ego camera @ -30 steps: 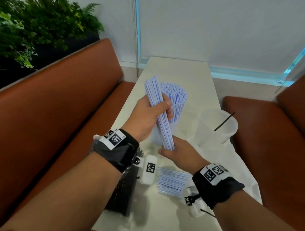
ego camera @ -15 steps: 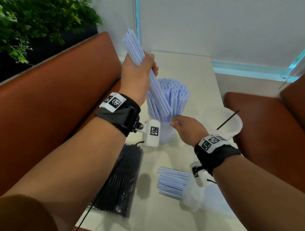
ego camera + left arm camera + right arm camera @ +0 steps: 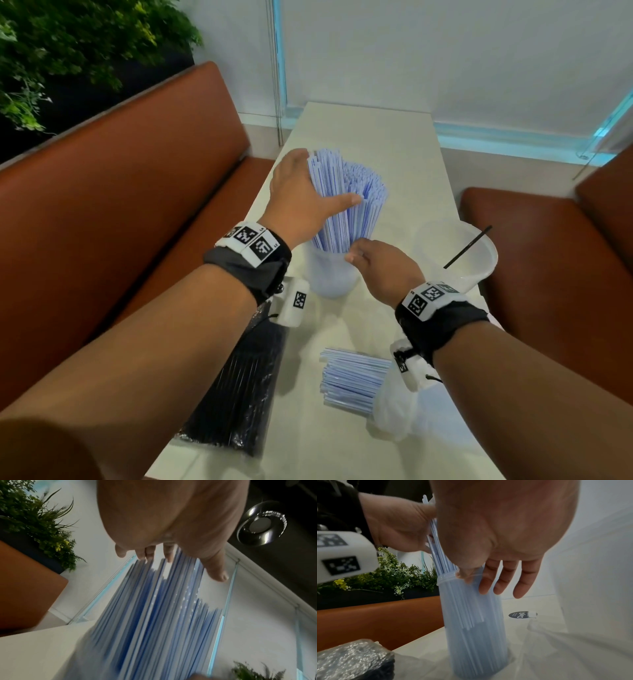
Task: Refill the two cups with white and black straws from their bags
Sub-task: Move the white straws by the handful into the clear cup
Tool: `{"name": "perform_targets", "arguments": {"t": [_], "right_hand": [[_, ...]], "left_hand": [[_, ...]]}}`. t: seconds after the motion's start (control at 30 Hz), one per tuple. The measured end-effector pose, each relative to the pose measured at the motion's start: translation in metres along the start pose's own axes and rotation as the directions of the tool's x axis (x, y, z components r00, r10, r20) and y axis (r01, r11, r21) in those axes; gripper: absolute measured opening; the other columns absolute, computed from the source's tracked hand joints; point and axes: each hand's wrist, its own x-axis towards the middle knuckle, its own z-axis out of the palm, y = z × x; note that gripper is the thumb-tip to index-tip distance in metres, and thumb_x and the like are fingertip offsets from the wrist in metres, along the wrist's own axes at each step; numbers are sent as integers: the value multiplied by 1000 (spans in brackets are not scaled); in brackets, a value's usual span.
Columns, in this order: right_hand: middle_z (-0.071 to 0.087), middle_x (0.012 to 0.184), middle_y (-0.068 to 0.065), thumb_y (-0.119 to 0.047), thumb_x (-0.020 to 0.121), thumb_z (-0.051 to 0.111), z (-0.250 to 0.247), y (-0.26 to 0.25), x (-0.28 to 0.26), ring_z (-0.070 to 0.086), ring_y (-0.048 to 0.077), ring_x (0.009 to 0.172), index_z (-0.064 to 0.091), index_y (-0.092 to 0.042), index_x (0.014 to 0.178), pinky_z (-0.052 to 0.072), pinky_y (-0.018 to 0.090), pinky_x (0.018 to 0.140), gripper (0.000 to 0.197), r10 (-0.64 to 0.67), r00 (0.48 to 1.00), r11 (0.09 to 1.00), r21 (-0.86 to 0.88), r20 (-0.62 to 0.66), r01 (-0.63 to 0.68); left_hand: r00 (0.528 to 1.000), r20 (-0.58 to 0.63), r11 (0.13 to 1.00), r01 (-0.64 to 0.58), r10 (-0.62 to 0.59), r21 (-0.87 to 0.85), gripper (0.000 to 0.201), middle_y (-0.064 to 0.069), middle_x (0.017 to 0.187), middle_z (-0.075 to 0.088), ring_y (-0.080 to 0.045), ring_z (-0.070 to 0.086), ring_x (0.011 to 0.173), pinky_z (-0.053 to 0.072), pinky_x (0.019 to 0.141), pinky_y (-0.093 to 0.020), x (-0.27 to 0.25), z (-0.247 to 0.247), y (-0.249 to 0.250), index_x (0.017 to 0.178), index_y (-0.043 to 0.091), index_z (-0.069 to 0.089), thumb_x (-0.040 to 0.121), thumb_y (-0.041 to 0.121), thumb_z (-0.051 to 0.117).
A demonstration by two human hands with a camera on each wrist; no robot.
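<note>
**White bundle now down in the cup**

Half a second ago my left hand (image 3: 301, 202) held this bundle high; now the white straws (image 3: 346, 202) stand in the left cup (image 3: 330, 274), my grip released, flat against them. My right hand (image 3: 383, 267) steadies the rim, fingers relaxed. The far-right cup (image 3: 459, 253) holds one black straw (image 3: 467, 246); the black bag (image 3: 236, 390) lies unopened, near left on the desk (image 3: 370, 137).

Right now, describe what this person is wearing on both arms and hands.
Both forearms are bare, without sleeves or gloves. Each wrist carries a black fabric band topped with white blocks printed with black square-patterned markers. A white camera housing with its own marker hangs under the left wrist, and another under the right wrist, with a thin black cord. The left hand and right hand show no rings.
</note>
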Motion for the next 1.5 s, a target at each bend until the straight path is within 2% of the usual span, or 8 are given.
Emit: {"name": "perform_targets", "arguments": {"t": [0.2,0.4,0.57,0.83,1.03,1.2,1.37,1.5], "right_hand": [[63,92,-8,-49,102,45,2,1,-1,60,19,87,52,-37,90,44,35,70,18,9,1000,1000,-4,-23,-9],[63,96,-10,-51,101,43,2,0,1,59,17,89,52,-40,94,39,34,66,16,29,1000,1000,-10,-3,-29],[68,106,-6,-50,102,44,3,2,0,60,20,98,58,-36,105,41,34,73,20,6,1000,1000,-1,-21,-6],[68,109,-3,-46,104,41,0,-4,-2,62,24,101,57,-32,114,45,37,74,23,28,1000,998,-64,9,-28],[68,99,-9,-46,102,44,-6,-11,-31,64,19,89,52,-35,110,39,33,67,16,50,976,995,-69,-211,-66],[62,107,-2,-71,87,49,0,16,-78,64,26,90,43,-29,109,42,38,71,48,370,915,896,-199,-160,-397],[62,106,4,-55,83,63,16,30,-100,61,28,91,39,-16,125,47,38,75,63,542,837,825,-236,76,-513],[59,90,-1,-31,83,61,16,25,-103,61,26,82,42,-16,125,49,36,69,48,535,844,845,-63,52,-531]], "left_hand": [[946,-192,961,-272,260,-43,101,-2,159,26,-14,23,147,22,119,-29,5,-14,23,154,20,27,78,71,68],[904,343,785,-402,257,471,79,-10,162,27,-25,18,151,9,124,-38,-6,16,10,153,12,34,95,61,53],[912,14,850,-388,410,357,76,-13,163,25,-30,18,152,13,123,-42,1,8,15,152,10,38,95,60,48],[905,317,778,-410,283,476,78,-7,161,32,-24,26,149,18,123,-42,-11,12,5,154,17,33,94,63,50],[873,-114,877,-456,473,148,39,-3,122,57,-20,54,115,43,98,-30,-61,-3,9,118,17,67,88,42,64],[917,186,916,-379,352,136,28,12,88,59,-10,54,80,50,72,-34,-108,16,-8,97,27,64,92,48,46],[653,750,875,-417,102,244,36,2,120,60,-20,58,107,50,87,-39,-144,76,-31,129,26,61,98,43,54],[516,853,847,-486,80,215,44,-7,133,49,-27,49,119,46,96,-42,-168,118,-40,136,15,53,96,31,56]]}}
